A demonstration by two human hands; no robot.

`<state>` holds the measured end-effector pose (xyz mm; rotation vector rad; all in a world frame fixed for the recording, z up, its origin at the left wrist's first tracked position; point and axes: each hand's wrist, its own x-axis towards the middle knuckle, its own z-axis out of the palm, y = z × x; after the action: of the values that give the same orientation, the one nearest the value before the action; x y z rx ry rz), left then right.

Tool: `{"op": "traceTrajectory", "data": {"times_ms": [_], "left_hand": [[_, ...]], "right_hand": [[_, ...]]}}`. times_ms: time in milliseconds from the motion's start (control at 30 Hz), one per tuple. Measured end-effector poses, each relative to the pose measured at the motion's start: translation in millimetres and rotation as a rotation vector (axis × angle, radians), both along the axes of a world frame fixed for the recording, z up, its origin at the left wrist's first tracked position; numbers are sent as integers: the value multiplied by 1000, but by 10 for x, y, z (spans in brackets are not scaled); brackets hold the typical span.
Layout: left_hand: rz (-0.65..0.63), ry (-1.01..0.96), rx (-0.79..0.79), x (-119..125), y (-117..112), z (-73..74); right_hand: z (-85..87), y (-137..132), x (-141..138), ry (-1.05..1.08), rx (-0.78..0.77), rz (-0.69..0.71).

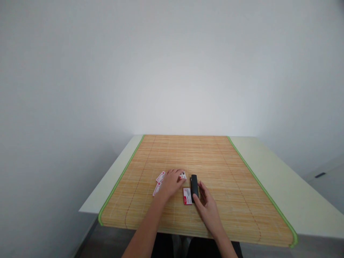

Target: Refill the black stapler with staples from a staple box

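My left hand (pixel 170 182) lies over the left part of the small group of things, its fingers curled. Between its thumb and fingertips shows a small white-and-red box (pixel 183 176), partly covered. Two white cards or labels with red borders, an upper one (pixel 160 176) and a lower one (pixel 157 189), stick out on the hand's left side. A black stapler (pixel 194 184) lies lengthwise to the right. Beside its near end my right hand (pixel 207 206) is cupped, thumb and fingers apart, thumb at the stapler's edge. A red-and-white staple box (pixel 187 196) lies flat just left of the stapler.
A bamboo mat (pixel 228 215) with green edging covers the middle of a white table (pixel 290 193). The mat's near edge runs just in front of my legs. A plain white wall (pixel 182 71) stands behind the table.
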<state>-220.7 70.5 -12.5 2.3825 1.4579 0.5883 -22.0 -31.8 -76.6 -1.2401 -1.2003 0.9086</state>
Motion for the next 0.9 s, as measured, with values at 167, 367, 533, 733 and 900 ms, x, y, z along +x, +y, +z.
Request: {"op": "traceTrajectory", "data": {"times_ms": [167, 367, 533, 733, 900], "left_hand": [[162, 21, 30, -232, 133, -38], [208, -78, 192, -139, -223, -92], [142, -240, 96, 20, -584, -284], [150, -296, 74, 78, -648, -286], [207, -111, 218, -15, -738, -185]], "right_hand": [[46, 13, -11, -42, 28, -10], [94, 53, -51, -144, 69, -55], [199, 158, 33, -258, 42, -8], [396, 534, 276, -544, 129, 147], [313, 783, 361, -502, 140, 252]]}}
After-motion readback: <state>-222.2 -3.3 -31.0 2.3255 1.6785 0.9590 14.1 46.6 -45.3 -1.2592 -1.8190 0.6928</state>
